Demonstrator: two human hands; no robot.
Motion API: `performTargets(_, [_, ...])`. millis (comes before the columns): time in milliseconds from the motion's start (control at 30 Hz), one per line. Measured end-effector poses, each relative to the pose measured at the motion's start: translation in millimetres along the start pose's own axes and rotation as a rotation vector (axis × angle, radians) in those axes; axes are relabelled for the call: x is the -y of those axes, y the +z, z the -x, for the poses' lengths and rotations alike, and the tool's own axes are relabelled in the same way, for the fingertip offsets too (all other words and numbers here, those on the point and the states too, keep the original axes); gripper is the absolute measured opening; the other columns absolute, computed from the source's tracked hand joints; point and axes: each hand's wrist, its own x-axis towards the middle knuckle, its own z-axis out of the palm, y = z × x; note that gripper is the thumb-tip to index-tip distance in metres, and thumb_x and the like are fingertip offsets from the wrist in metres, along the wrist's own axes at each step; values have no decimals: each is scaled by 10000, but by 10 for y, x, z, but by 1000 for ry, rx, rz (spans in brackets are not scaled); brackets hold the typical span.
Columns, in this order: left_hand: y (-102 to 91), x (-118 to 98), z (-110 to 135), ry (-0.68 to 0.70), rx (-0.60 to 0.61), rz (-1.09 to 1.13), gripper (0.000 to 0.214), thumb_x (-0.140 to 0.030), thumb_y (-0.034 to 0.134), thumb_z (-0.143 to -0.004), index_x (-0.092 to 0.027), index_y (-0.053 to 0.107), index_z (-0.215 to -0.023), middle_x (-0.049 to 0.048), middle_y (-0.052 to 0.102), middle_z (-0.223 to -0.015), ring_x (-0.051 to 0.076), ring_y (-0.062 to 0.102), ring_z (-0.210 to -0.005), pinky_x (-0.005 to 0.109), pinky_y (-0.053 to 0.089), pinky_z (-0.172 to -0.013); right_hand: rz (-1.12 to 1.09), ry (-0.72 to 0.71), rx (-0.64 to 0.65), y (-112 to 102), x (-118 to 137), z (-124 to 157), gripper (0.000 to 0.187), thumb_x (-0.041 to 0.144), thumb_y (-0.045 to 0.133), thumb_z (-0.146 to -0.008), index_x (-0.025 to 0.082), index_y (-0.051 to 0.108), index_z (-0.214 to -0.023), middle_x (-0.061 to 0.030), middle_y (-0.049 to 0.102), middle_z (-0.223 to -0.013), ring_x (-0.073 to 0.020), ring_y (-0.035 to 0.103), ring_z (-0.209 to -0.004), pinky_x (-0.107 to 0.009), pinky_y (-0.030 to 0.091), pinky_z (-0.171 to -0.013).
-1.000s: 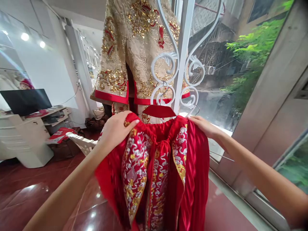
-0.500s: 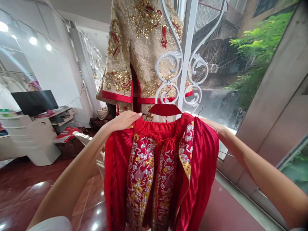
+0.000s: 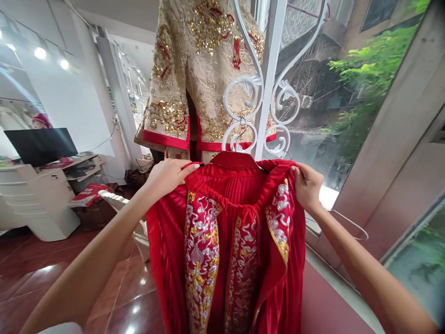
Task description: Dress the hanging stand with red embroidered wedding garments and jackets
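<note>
A red pleated skirt [image 3: 222, 260] with silver and gold embroidered panels hangs in front of me by its gathered, drawstring-tied waistband. Its red hanger [image 3: 236, 160] hooks onto the white scrolled metal stand. At the waistband's left end, my left hand [image 3: 169, 177] is closed on the fabric, thumb lying along the top edge. My right hand [image 3: 308, 185] pinches the waistband's right end between thumb and curled fingers. Between the hands the waistband is spread wide, its front sagging below the back edge.
A cream jacket [image 3: 215, 93] with gold sequins and red trim hangs behind the white stand [image 3: 269, 88]. A wire hanger [image 3: 351, 223] sticks out beyond my right wrist. Leftward are a white chair [image 3: 114, 200], a desk [image 3: 52, 199] and a monitor [image 3: 41, 144]. A window fills the right side.
My right hand has come round from behind the skirt's right side to the waistband's top edge. The waistband is stretched wider over the hanger. My left hand keeps its hold.
</note>
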Motion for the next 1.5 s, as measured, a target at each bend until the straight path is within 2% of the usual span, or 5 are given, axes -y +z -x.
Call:
performTargets(233, [121,-197,116,-96,-63,-237,553,-535,205,-897,-197,641,-931,94,672,-777,263,620,-702,292,368,-584,499,-718,295,15,87,246,220,125,455,-895,157,624,-1031,-31,602,-689,-134,466,-553,-287,311,-491])
performTargets(533, [631,-413,697,199,-851,-38,246,-404,547,-788,-188,633,-706,50,654,-691,188,604,-667,313,448,-699,144,-369,284,-56,570,695,154,172,465,-898,136,613,-873,-39,578,-664,-124,512,-588,-239,380,-546])
performTargets(733, [1401,-1113,1257,-347,11,288,298,-276,429,-880,-145,609,-1077,93,691,-916,191,660,-775,296,506,-704,104,187,698,326,857,1285,187,227,425,-898,153,593,-863,-50,615,-743,-140,586,-612,-228,410,-538])
performTargets(1233, [1235,-955,1052,-297,208,1182,221,-325,444,-815,-198,510,-647,-11,498,-595,118,443,-481,256,348,-487,-276,424,588,329,887,1067,170,216,460,-767,175,505,-608,-81,579,-824,-180,556,-713,-291,421,-624])
performTargets(1500, [683,-1034,860,-135,-26,665,88,-266,561,-759,-206,586,-818,-77,395,-486,87,372,-451,222,304,-514,-750,842,969,283,943,678,282,379,552,-717,157,484,-556,56,338,-461,-56,248,-429,-207,184,-415])
